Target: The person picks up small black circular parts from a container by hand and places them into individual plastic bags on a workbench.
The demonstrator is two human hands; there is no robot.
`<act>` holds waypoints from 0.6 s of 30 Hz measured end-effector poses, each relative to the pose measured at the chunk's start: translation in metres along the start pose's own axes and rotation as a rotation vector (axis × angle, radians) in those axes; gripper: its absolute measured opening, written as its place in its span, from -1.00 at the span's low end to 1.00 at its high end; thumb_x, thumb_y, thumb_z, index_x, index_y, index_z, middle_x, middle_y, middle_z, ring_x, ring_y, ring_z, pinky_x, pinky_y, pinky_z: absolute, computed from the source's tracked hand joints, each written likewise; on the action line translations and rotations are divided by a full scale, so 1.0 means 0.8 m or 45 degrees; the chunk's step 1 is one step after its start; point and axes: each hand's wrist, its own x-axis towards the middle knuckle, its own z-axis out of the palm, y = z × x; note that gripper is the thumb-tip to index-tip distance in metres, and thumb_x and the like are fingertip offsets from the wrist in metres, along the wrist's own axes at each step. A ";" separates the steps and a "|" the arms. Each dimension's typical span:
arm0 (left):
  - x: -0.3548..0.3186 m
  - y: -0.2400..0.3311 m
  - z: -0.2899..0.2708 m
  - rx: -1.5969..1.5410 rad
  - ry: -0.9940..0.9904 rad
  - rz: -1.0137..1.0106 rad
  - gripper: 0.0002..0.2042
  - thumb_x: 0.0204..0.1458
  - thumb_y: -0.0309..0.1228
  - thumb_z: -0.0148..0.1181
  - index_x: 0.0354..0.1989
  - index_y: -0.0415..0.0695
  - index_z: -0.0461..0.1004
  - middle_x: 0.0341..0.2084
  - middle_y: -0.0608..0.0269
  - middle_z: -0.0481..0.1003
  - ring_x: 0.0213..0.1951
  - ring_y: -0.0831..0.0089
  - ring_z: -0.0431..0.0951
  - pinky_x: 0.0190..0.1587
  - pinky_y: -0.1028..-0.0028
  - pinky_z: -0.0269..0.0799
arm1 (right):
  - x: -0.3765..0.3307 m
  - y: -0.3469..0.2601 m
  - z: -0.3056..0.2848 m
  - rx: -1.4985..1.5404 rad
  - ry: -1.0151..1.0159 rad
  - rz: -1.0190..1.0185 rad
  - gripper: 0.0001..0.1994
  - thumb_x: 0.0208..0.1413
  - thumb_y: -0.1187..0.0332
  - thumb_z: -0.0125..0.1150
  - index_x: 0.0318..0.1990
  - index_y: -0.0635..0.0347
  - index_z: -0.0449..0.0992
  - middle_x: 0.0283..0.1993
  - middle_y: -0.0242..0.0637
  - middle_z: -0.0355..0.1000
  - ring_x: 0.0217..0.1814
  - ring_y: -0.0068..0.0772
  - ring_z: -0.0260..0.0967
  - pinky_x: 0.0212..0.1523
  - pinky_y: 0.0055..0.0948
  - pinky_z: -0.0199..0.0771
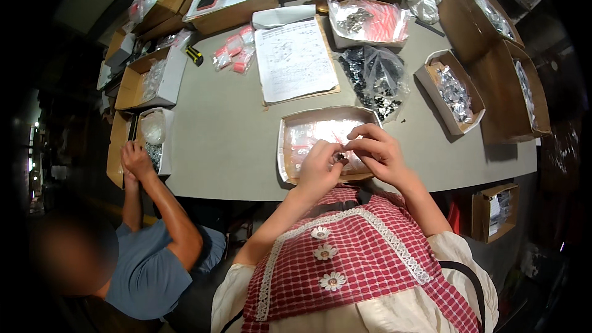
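Both hands meet over a shallow white-edged cardboard box [282, 159] at the table's near edge. Inside it lie small clear plastic bags [317, 128] with red and white markings. My left hand [319, 165] is closed in a pinch on a small dark metal part [338, 156], too small to name. Just beside it, my right hand [379, 155] curls its thumb and fingers together at my left fingertips. Whatever it pinches there is hidden.
Beyond the box lie papers on a clipboard [295, 61] and a bag of black parts [376, 80]. An open box of metal pieces [453, 95] stands right, near tall cartons [493, 80]. At left, a co-worker's hands [137, 160] reach into boxes; a yellow cutter [194, 55] lies farther back.
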 end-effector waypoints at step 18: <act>0.021 0.000 -0.009 -0.036 0.212 0.061 -0.80 0.06 -0.46 0.24 -0.15 -0.24 0.51 -0.22 0.05 0.47 -0.21 0.19 0.55 -0.21 0.38 0.51 | -0.003 0.057 0.060 1.271 -0.143 1.008 -0.55 -0.04 0.57 0.15 0.10 0.33 0.43 -0.07 -0.23 0.49 -0.08 -0.34 0.53 -0.04 -0.35 0.59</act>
